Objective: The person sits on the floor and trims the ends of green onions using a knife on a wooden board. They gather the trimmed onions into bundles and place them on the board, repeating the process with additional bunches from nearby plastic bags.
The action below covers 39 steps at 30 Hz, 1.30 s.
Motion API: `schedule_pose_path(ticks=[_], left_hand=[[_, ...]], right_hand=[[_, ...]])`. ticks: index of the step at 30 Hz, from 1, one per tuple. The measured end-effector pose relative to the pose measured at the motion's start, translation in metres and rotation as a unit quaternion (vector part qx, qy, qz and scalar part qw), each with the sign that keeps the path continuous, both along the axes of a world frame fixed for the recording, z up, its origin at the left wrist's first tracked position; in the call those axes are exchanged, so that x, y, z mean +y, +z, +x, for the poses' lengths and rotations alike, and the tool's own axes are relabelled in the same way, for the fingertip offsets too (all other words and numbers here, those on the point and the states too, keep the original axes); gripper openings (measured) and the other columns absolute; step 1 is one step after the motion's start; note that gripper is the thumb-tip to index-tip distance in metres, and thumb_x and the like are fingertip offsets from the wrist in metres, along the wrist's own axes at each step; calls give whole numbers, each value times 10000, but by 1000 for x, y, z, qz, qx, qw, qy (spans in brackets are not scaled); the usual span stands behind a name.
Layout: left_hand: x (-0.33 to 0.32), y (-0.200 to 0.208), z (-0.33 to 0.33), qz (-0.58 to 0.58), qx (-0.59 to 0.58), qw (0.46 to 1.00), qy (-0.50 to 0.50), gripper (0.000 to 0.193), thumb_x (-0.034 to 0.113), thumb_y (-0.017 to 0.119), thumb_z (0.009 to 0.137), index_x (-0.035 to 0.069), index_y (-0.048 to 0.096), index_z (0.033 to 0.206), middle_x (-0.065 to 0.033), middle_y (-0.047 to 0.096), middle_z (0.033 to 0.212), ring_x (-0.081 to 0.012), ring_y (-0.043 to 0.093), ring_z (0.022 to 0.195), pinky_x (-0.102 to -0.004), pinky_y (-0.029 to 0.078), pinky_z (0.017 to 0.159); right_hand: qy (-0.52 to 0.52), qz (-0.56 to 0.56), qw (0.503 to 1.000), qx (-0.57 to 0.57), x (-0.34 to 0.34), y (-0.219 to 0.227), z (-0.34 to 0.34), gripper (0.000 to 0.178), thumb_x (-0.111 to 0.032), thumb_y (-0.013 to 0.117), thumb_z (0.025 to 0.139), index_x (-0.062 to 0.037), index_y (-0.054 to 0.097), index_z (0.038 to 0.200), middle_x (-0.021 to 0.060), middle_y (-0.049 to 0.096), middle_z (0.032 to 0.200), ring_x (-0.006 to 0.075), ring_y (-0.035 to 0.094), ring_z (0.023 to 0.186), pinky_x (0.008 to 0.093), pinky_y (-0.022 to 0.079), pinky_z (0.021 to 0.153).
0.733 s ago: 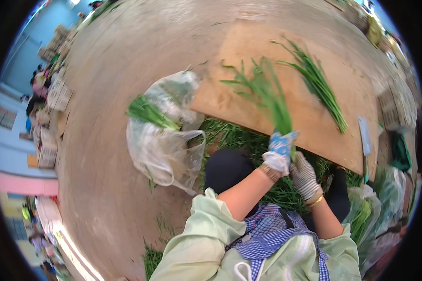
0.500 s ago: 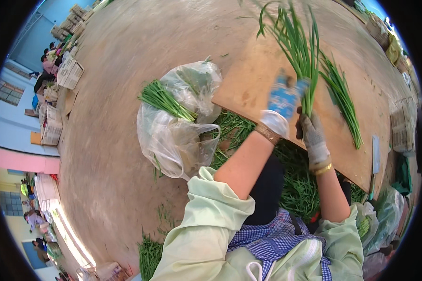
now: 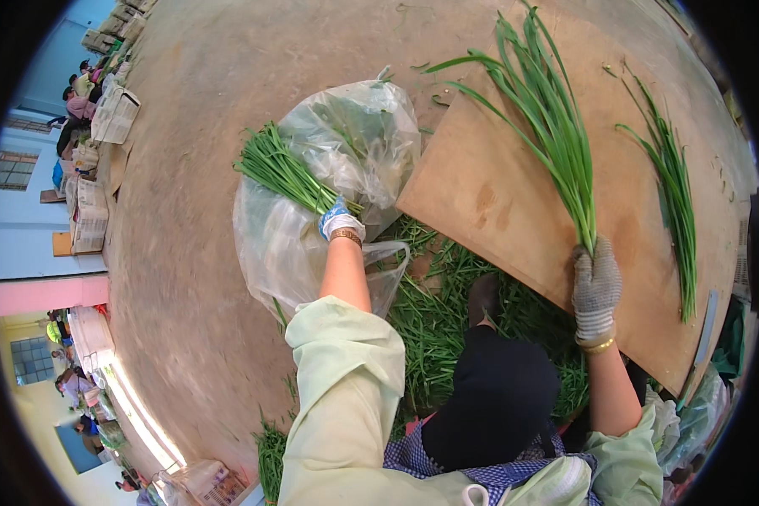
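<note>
Both hands are busy and set well apart: the left hand (image 3: pixel 340 221), in a blue-and-white glove, is closed around the root end of a bundle of green chives (image 3: pixel 280 171) that lies over the mouth of a clear plastic bag (image 3: pixel 312 219), while the right hand (image 3: pixel 596 287), in a grey knit glove, is clamped on the base of a second bunch of long chives (image 3: pixel 548 126) on the brown board (image 3: pixel 497 202). The left bundle runs up and to the left from the fist, its long axis slanting away from the body, tips resting on the crumpled bag. The right bunch fans straight up and slightly left from the grip, leaves spreading toward the far edge of the board. A thinner loose row of chives (image 3: pixel 670 177) lies further right on the board, roughly parallel to the held bunch and nearest the right hand. Between the two arms, below the near edge of the board, a heap of green trimmings (image 3: pixel 447 304) covers the ground around the person's dark-clothed knee (image 3: pixel 489 396). Open concrete floor (image 3: pixel 194 101) stretches left of the bag; the board's right rim is crowded by what may be a knife or flat tool (image 3: pixel 707 316), though the bending at the rim makes that hard to read.
</note>
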<state>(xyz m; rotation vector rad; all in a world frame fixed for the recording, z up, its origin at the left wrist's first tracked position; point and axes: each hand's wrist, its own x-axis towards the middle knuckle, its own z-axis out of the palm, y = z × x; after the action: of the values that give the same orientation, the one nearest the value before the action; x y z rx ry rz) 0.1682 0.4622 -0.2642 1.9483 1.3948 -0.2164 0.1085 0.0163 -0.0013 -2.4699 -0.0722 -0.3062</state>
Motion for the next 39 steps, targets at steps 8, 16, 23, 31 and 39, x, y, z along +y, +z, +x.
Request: schedule_pose_path(ticks=[8, 16, 23, 31, 39], left_hand=[[-53, 20, 28, 136, 69, 979, -134, 371, 320, 650, 760, 40, 601, 998, -103, 646, 953, -199, 614, 862, -320, 482, 738], [-16, 20, -21, -326, -385, 809, 302, 157, 238, 623, 766, 88, 592, 797, -63, 600, 718, -225, 566, 607, -338, 476, 557], [-62, 191, -122, -598, -495, 571, 268, 106, 169, 566, 830, 75, 597, 869, -53, 625, 773, -208, 612, 704, -390, 522, 748], [-152, 309, -128, -584, -455, 660, 125, 241, 130, 558, 828, 21, 555, 1042, -44, 610, 779, -149, 585, 704, -355, 512, 712], [-261, 307, -63, -627, -351, 694, -50, 233, 125, 593, 809, 17, 553, 1012, -55, 592, 754, -173, 588, 623, -306, 535, 578]], right_hand=[[-36, 35, 997, 53, -7, -8, 5, 167, -63, 513, 802, -4, 552, 953, 105, 569, 684, 223, 577, 617, 313, 455, 580], [4, 3, 1000, 8, -2, -15, 4, 175, -77, 528, 795, -14, 559, 956, 120, 574, 690, 247, 588, 626, 329, 461, 588], [-7, -23, 1000, 3, 3, -2, 0, 163, -142, 543, 805, -68, 569, 948, 146, 582, 735, 306, 580, 664, 367, 455, 589], [-60, 451, 845, 281, -7, 20, 21, 244, -334, 483, 888, -111, 568, 934, -41, 469, 591, 52, 365, 438, 211, 292, 395], [-91, 573, 757, 300, 23, 55, 20, 209, -293, 480, 880, -84, 484, 874, 14, 476, 588, 130, 425, 439, 275, 365, 393]])
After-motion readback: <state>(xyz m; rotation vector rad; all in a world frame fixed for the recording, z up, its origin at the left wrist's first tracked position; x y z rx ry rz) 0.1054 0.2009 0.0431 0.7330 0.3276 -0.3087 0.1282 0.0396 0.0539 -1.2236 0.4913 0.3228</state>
